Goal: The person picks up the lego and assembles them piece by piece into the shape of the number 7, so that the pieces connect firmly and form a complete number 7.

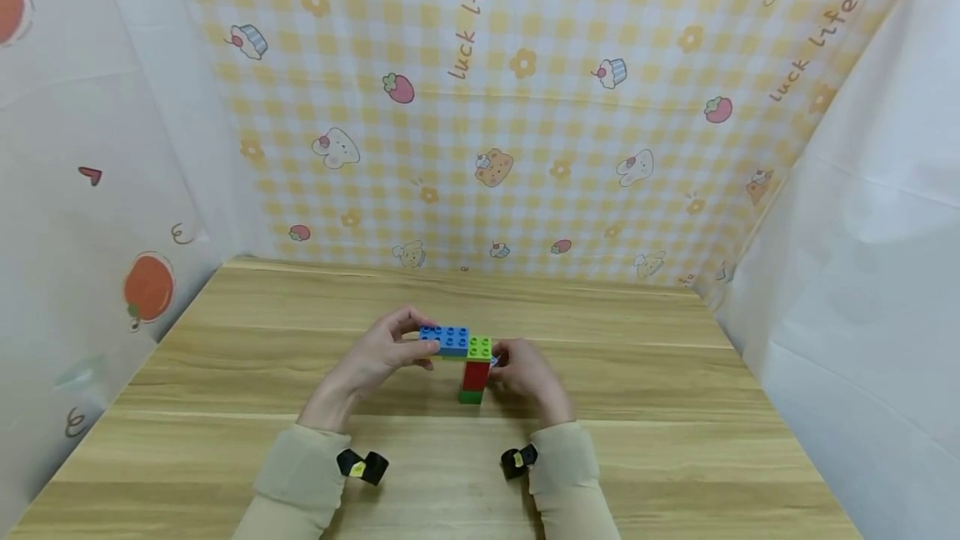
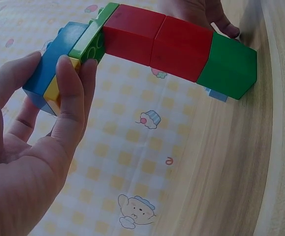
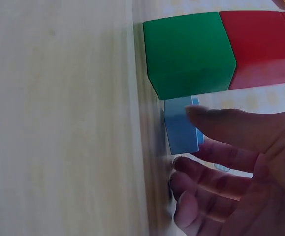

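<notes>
A stack of toy building bricks stands upright on the table. Its base is a dark green brick [image 1: 471, 397], with two red bricks [image 2: 157, 42] above and a thin light green brick [image 1: 480, 348] on top. Out to the left at the top extends a blue brick [image 1: 455, 342], with a yellow brick [image 2: 53, 92] under it. My left hand [image 1: 377, 361] grips the blue and yellow pair between thumb and fingers. Low beside the green base, my right hand [image 1: 527, 375] pinches a light blue brick [image 3: 180, 129], its thumb on one face and fingers behind.
The stack stands on a wood-grain table [image 1: 637, 373]. Behind it hangs a yellow checked cloth [image 1: 555, 107] with cartoon prints, and white cloths [image 1: 862, 273] close off both sides. A small black device [image 1: 363, 467] is strapped at each sleeve cuff.
</notes>
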Tool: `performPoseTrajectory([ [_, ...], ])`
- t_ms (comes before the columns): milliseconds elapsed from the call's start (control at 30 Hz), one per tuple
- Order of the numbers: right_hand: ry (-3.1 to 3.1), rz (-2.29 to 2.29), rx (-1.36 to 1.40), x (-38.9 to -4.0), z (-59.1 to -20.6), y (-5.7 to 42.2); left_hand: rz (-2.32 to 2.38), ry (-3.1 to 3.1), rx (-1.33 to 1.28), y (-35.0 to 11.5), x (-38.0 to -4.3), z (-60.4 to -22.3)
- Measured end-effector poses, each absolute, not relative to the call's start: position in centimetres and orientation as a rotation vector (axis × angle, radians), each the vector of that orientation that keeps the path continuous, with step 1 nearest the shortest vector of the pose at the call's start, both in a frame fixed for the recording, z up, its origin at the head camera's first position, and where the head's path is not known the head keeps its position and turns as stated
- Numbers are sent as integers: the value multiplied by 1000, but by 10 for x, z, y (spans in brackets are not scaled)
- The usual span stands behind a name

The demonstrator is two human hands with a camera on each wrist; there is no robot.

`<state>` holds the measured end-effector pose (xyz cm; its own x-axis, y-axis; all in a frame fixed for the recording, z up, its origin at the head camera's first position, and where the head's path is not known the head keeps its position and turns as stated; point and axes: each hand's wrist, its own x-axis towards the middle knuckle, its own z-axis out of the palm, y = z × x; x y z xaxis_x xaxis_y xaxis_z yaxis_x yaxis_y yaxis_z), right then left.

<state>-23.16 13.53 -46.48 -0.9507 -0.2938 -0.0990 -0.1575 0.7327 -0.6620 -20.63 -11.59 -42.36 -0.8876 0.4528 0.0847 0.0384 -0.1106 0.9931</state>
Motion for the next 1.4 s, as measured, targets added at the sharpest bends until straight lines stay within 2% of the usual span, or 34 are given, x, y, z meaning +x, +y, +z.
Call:
performPoseTrajectory([
  [233,2776,-938,-301,-230,-464,126,2081,1869,541,-117,-206,-425],
  [400,2743,-1066,-251,-226,-455,128,2081,1861,545,-117,-205,-425],
  [767,2793,-1302,-399,-217,-427,145,2073,1880,539,-119,-205,-424],
  [1100,2859,-1343,-393,-205,-401,155,2077,1873,539,-117,-206,-425],
  [1400,2888,-1340,-516,-194,-384,157,2075,1880,540,-116,-205,-423],
])
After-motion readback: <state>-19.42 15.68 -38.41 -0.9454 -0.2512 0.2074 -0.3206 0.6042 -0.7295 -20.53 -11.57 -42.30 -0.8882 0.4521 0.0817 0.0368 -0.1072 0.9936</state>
